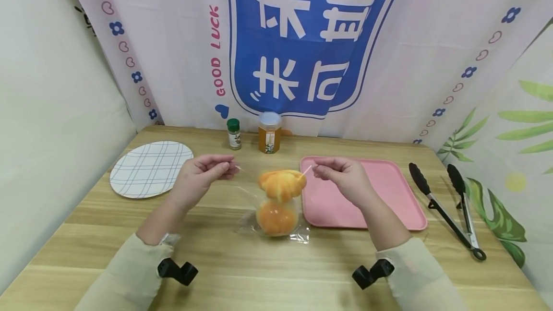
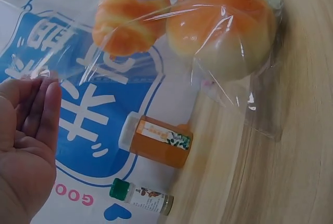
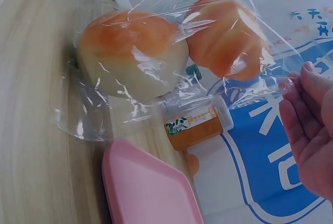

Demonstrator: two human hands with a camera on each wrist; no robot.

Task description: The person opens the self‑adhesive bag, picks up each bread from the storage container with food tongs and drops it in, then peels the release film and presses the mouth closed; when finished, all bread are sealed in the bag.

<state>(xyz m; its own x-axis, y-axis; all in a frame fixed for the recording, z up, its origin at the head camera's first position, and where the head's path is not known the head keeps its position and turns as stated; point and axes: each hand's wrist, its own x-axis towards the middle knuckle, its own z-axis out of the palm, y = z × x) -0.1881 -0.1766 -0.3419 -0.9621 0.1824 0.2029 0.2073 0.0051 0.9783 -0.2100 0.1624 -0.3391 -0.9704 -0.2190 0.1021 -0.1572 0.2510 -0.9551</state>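
Observation:
Both hands hold up a clear plastic bag point(image 2: 234, 96) by its top corners. A round bun point(image 1: 277, 217) sits in the bag's bottom, and a ridged, golden bread roll point(image 1: 282, 185) lies on top of it. My left hand point(image 1: 206, 173) pinches the left corner between thumb and fingers; the left wrist view shows the film stretched from those fingertips. On the other side, my right hand point(image 1: 343, 176) pinches the right corner, near the pink tray's back left edge. In the right wrist view the film runs taut from the right fingertips point(image 3: 308, 68) to the breads.
The pink tray point(image 1: 345, 205) lies right of the bag, with black-tipped tongs point(image 1: 449, 215) farther right. A white checked plate point(image 1: 149, 169) lies at the left. Behind stand a green-capped shaker point(image 1: 234, 134) and an amber jar point(image 1: 270, 133), before a printed cloth point(image 1: 186, 61).

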